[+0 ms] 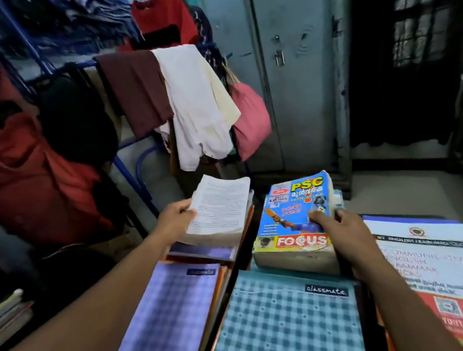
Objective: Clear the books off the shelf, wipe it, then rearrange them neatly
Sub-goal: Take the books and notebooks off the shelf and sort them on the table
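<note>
Two bare forearms come into the view from the bottom edge, one on each side. No sleeve covers them as far as the picture shows; both arms are uncovered from the lower edge up to the wrist. The left hand [176, 218] and the right hand [347, 234] are also bare, without gloves. No ring, watch or bracelet is visible on the fingers or the wrists. The rest of the person's body is outside the view.

Coverless book [219, 206] left (PSC book [296, 215] right)
</note>
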Demonstrator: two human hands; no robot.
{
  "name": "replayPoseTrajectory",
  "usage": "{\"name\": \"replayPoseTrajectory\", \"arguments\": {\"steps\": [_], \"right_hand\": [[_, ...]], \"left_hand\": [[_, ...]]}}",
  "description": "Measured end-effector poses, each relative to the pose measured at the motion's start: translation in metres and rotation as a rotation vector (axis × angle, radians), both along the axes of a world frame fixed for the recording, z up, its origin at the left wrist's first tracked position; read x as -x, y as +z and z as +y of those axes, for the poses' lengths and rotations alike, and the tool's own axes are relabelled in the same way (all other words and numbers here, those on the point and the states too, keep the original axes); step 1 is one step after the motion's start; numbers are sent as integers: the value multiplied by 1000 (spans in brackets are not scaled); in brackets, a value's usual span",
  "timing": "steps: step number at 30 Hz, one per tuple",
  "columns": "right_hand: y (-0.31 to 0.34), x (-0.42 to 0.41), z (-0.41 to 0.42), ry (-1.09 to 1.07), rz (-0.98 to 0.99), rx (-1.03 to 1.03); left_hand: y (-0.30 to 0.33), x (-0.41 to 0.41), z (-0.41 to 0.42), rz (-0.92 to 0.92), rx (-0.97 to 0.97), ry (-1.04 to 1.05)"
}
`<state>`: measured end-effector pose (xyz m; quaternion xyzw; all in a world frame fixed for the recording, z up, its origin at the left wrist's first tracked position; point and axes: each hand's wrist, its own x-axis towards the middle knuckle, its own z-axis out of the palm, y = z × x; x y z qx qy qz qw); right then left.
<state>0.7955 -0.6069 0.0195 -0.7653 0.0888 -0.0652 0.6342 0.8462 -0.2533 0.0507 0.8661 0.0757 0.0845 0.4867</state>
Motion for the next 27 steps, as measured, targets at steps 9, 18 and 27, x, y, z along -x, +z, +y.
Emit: {"name": "replayPoseTrajectory", "arguments": {"steps": [9,18,27], "right_hand": [[16,12,13,-132,-15,725],[10,16,19,40,-518,735],[6,13,15,16,-395,866]], "left_hand": [[-8,18,7,-24,-366,-57],[-8,21,16,34,-402,-96],[4,83,-15,-43,-471,-89]]}}
